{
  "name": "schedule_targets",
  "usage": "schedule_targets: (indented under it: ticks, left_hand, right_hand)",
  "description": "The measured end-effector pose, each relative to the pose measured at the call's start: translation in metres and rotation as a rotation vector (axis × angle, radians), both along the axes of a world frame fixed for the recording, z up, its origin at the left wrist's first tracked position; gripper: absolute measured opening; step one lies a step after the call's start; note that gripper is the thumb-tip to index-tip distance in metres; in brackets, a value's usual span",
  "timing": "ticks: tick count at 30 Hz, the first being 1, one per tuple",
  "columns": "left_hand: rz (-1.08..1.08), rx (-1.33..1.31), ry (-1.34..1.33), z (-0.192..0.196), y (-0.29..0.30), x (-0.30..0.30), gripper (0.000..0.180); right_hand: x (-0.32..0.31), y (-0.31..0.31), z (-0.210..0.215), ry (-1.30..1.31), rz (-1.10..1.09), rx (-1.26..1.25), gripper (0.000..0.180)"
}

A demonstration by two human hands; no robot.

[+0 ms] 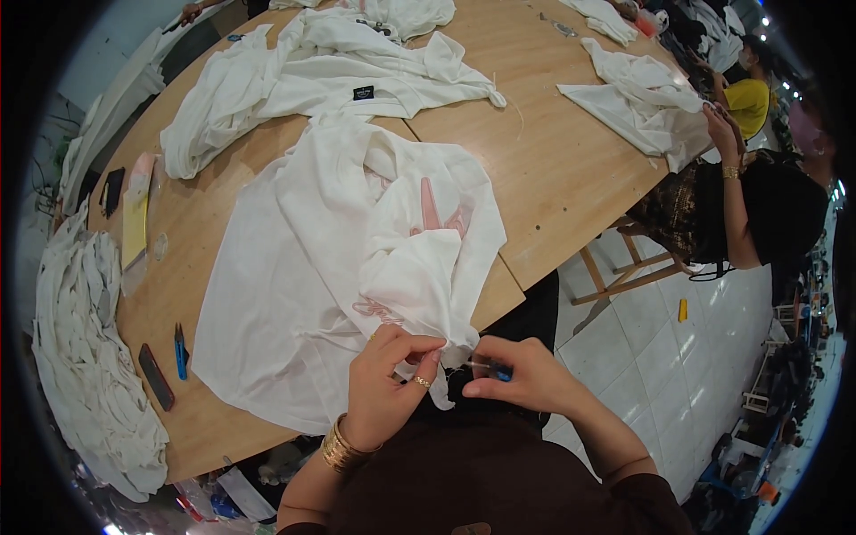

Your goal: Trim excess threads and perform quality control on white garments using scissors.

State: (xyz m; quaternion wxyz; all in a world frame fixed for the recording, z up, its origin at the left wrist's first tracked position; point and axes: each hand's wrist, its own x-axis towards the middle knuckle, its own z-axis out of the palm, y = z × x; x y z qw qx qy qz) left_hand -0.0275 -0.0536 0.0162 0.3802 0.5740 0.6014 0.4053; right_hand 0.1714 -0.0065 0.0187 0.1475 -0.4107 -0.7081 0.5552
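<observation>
A white garment (294, 241) with pink lettering or a pink print lies spread over the table's near edge. My left hand (390, 370), with a ring and gold bangles, pinches a gathered edge of it between thumb and fingers. Close beside that edge, my right hand (526, 379) is closed round small blue thread snips (502, 372); their metal tip points at the cloth, and the fingers partly hide them. Whether the tip touches the fabric I cannot tell.
The wooden table (535, 178) also bears more white garments (357, 76), a phone (156, 377), other blue snips (181, 352) and a yellow pad (135, 223). A pile of white cloth (85, 357) hangs over its left edge. Across at right, a person (767, 205) handles a white garment (637, 107).
</observation>
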Motion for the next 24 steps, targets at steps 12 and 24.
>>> schedule_targets:
  ticks: [12,24]
  left_hand:
    - [-0.040,0.017,0.099,0.004,0.005,-0.018,0.009]
    - [-0.022,-0.026,0.008,-0.004,0.008,-0.009,0.014]
  right_hand:
    - [-0.014,0.013,-0.022,-0.031,-0.182,0.593,0.026]
    - [-0.023,0.012,-0.008,0.049,-0.136,0.569,0.033]
